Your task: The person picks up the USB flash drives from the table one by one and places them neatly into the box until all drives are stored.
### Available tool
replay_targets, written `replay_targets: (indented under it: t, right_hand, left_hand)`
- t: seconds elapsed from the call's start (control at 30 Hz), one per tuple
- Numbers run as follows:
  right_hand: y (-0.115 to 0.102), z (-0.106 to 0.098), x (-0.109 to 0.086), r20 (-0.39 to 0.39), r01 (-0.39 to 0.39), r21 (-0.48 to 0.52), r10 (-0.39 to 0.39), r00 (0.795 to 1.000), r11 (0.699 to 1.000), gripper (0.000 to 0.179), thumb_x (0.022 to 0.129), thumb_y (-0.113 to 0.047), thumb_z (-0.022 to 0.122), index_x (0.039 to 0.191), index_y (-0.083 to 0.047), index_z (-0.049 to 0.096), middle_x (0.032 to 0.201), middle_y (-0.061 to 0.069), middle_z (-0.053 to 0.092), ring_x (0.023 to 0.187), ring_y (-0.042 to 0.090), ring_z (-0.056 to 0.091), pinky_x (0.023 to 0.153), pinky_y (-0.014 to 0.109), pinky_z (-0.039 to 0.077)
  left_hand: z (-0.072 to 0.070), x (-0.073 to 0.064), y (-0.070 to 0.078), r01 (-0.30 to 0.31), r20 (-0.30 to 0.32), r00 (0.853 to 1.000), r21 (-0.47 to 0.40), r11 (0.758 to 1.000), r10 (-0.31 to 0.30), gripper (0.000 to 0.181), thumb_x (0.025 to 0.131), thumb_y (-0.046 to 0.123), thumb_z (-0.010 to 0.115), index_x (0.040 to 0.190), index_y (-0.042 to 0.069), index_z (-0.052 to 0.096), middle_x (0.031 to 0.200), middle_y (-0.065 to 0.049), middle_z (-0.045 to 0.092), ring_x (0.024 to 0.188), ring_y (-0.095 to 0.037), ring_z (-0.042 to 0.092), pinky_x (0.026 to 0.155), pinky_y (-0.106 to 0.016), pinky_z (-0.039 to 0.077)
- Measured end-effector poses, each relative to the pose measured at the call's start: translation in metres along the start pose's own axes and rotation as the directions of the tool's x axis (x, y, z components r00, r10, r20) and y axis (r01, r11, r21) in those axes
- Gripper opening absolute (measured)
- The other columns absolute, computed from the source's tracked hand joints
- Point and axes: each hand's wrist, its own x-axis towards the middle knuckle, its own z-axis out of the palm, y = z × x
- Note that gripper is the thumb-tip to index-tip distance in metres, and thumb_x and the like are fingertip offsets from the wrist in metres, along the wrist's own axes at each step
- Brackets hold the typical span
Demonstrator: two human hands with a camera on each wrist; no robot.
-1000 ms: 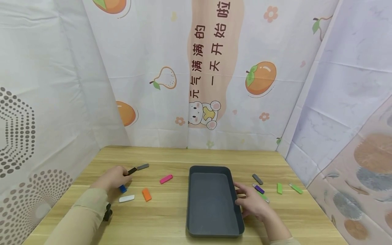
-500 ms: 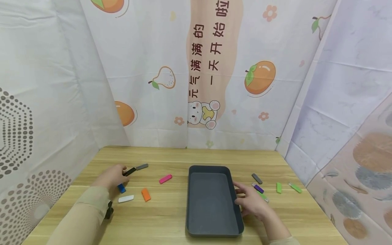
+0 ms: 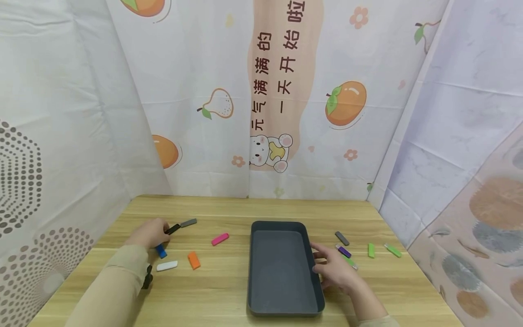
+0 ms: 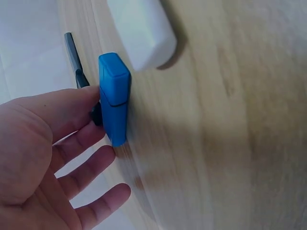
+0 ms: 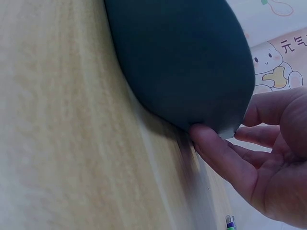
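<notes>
Black stick (image 3: 173, 229): on the far left of the table (image 3: 220, 286), apparently pinched near one end by the left hand's (image 3: 150, 233) fingers; whether lifted, cannot tell.
Grey stick (image 3: 189, 223): in line beyond it; lifting straight up would avoid nudging this.
Blue stick (image 3: 161, 251): near the pinch, best cleared.
Tray (image 3: 282, 272): right hand's (image 3: 337, 269) relaxed fingers touch its right wall; light pressure should suffice.

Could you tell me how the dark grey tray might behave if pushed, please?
The dark grey tray would probably slide without tipping, being broad and low. Its thin, straight sides suggest it is fairly stiff and light.
</notes>
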Motion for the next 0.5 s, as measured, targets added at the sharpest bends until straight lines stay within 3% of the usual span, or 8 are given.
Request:
replay_targets:
  t: [0.13,0.5]
  right_hand:
    - [-0.0002,0.0002,-0.0002,-0.004,-0.009,0.001,0.009,1.0,1.0,0.077,0.085,0.008,0.06,0.157,0.0,0.033,0.139,0.038,0.044,0.115,0.047,0.059,0.062,0.053,0.061]
    - [-0.0021,-0.0001,0.0003,-0.003,-0.013,-0.001,0.013,1.0,1.0,0.076,0.086,0.007,0.06,0.157,0.0,0.033,0.14,0.037,0.044,0.116,0.046,0.058,0.062,0.053,0.061]
  left_hand:
    - [-0.0003,0.0,0.0006,0.013,0.008,1.0,-0.008,1.0,-0.012,0.014,0.089,0.011,0.073,0.097,0.0,0.074,0.089,-0.009,0.069,0.079,-0.025,0.062,0.078,-0.053,0.053]
    - [0.0013,-0.0011,-0.0018,0.042,0.022,0.999,-0.031,0.999,-0.042,0.006,0.088,0.011,0.071,0.089,0.005,0.073,0.085,-0.007,0.068,0.075,-0.024,0.06,0.075,-0.051,0.053]
